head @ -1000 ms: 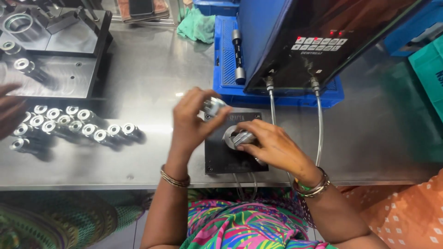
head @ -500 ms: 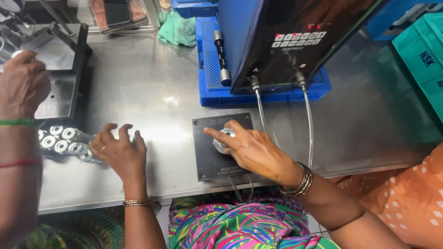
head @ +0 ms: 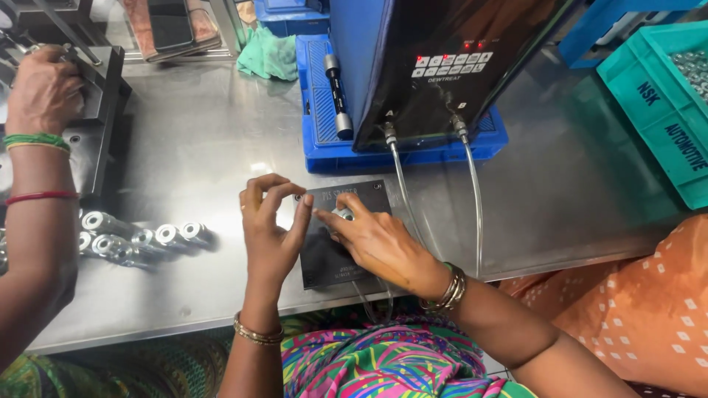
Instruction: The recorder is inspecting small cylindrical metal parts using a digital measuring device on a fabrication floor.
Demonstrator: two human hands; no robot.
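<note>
Pressing down over a small metal ring [head: 342,214] on the dark plate [head: 324,258], the right hand [head: 376,243] is seen from the head camera with fingers curled around the part, which sits on the plate's upper middle; whether it is truly gripped or only touched cannot be told. The left hand [head: 271,232] is held half open just beside it, fingertips near the plate's edge, holding nothing visible. The seating is judged best done with the ring kept flat and centred, pressure being applied evenly (a tilt could jam it). Metal sleeves [head: 136,239] are laid in rows to the left on the steel table [head: 206,147]. A co-worker's hand [head: 43,92] is rested on a fixture. A black, red-lit control box [head: 442,66] with white keys is stood on a blue tray [head: 413,151]; a teal crate [head: 656,103] with dark lettering is placed at the right.
</note>
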